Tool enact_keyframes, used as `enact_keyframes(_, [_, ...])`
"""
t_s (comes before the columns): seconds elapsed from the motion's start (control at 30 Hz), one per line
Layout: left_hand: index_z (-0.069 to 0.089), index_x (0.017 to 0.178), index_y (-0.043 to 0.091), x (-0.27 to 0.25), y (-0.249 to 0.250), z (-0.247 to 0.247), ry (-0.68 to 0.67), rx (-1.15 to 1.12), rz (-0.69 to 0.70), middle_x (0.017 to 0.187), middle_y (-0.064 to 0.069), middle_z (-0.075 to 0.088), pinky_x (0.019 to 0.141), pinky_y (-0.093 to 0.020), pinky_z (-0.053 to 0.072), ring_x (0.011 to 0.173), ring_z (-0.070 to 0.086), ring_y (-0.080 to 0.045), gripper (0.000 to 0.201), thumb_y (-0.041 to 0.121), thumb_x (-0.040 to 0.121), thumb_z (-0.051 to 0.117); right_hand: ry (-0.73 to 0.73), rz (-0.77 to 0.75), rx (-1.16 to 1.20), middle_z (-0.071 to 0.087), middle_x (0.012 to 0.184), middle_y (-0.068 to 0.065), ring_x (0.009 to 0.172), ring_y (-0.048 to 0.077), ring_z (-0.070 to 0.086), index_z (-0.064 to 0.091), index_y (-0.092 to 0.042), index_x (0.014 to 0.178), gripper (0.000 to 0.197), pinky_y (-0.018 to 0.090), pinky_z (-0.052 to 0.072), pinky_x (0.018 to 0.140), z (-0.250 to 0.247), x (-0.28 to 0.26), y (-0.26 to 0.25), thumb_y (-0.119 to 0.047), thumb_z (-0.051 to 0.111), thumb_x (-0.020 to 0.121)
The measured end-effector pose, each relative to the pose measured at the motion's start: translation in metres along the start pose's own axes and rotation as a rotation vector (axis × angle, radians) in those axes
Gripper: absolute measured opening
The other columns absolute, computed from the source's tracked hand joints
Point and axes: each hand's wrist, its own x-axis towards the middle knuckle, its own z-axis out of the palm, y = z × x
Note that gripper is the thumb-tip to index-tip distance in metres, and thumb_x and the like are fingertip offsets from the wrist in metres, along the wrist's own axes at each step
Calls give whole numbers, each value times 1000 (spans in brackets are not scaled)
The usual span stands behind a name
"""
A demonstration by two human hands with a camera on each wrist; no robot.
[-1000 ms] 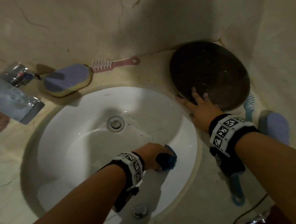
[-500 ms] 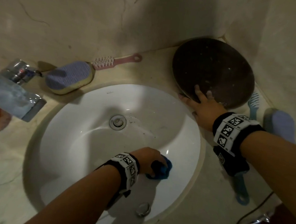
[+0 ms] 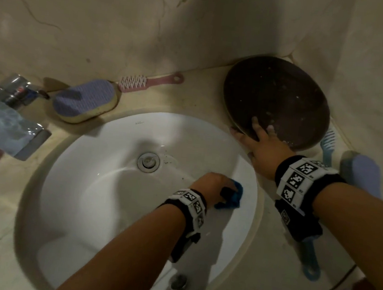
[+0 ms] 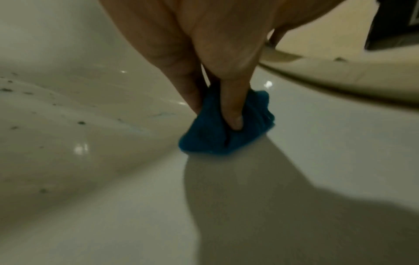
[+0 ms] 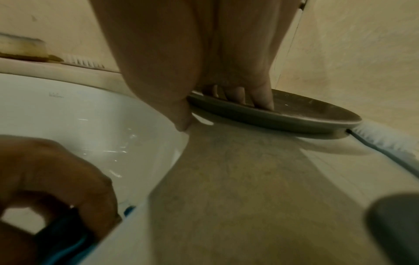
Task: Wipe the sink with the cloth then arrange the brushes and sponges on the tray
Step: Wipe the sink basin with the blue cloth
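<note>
Wiping underway: our left hand (image 3: pixel 212 184) grips the cloth (image 4: pixel 226 129) against the sink (image 3: pixel 101 182); our right hand (image 3: pixel 261 149) rests open-fingered on the tray (image 3: pixel 285 95). Next, we judge, brushes.

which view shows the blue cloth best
The left wrist view: the blue cloth sits mid-frame, bunched under the left hand, pressed on the sink. The head view shows it small, half hidden by the hand; the right wrist view catches only a blurred edge.
</note>
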Motion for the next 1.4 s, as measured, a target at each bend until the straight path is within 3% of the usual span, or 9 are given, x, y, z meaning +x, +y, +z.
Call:
enact_keyframes(0.23, [61, 118, 11, -9, -57, -44, 147, 122, -413, 127, -15, 57, 92, -30, 43, 115, 56, -30, 29, 18, 91, 56, 25, -2, -3, -24, 156, -2, 144, 40, -5, -15, -58, 138, 82, 64, 18, 111, 3, 2, 2, -15, 41, 96])
enact_keyframes(0.33, [57, 128, 13, -11, -49, -41, 262, -67, -301, 131, -12, 55, 95, -27, 40, 119, 53, -26, 39, 16, 89, 61, 34, 0, -8, -26, 155, -3, 144, 41, -5, -17, -59, 136, 85, 65, 18, 111, 5, 3, 1, -13, 43, 95])
enact_keyframes(0.43, [56, 129, 9, 3, -23, -10, 154, -99, -132, 130, -14, 55, 102, -27, 35, 122, 50, -29, 41, 17, 90, 62, 40, -1, -22, -26, 155, -3, 144, 41, -4, -19, -59, 136, 86, 65, 20, 110, 6, 3, 1, -13, 42, 95])
enact_keyframes(0.67, [42, 140, 10, -1, -47, -18, 21, 173, -346, 140, -14, 43, 107, -31, 33, 128, 43, -30, 48, 24, 95, 52, 38, -4, -16, -25, 156, -3, 144, 41, -5, -18, -58, 137, 82, 65, 18, 110, 7, 3, 3, -15, 40, 96])
enact_keyframes(0.8, [60, 125, 15, -28, -47, -24, 7, 50, -201, 129, -11, 57, 100, -30, 39, 119, 52, -28, 38, 13, 87, 63, 47, -11, 10, -24, 156, -4, 144, 41, -5, -15, -59, 137, 82, 65, 17, 111, 7, 4, 2, -15, 41, 95])
enact_keyframes(0.93, [63, 121, 20, -54, -56, -5, -197, 176, -214, 126, -8, 58, 101, -32, 42, 116, 54, -29, 36, 7, 88, 61, 50, -15, 11, -24, 156, -4, 144, 40, -5, -13, -59, 138, 79, 65, 18, 111, 6, 4, 3, -17, 40, 96])
enact_keyframes(1.23, [61, 119, 13, -64, -58, -37, 164, -2, -525, 124, -10, 60, 98, -33, 44, 115, 56, -28, 31, 12, 89, 56, -58, -2, 19, -18, 158, 1, 144, 42, -2, -7, -54, 141, 80, 61, 16, 114, -11, -5, 0, -28, 50, 93])
enact_keyframes(1.33, [63, 115, 13, -74, -56, -48, 349, -173, -616, 120, -8, 63, 94, -26, 42, 112, 57, -25, 29, 22, 88, 60, 57, -99, -145, 8, 157, 7, 143, 38, 10, 20, -38, 146, 67, 55, 20, 114, -31, -16, -26, -43, 54, 88])
enact_keyframes(1.4, [63, 113, 13, -83, -54, -54, 487, -342, -645, 115, -8, 65, 89, -24, 43, 107, 59, -23, 32, 21, 83, 68, 152, -287, -37, 28, 150, 6, 138, 29, 28, 40, -33, 138, 51, 44, 29, 112, -40, -17, -57, -39, 54, 89])
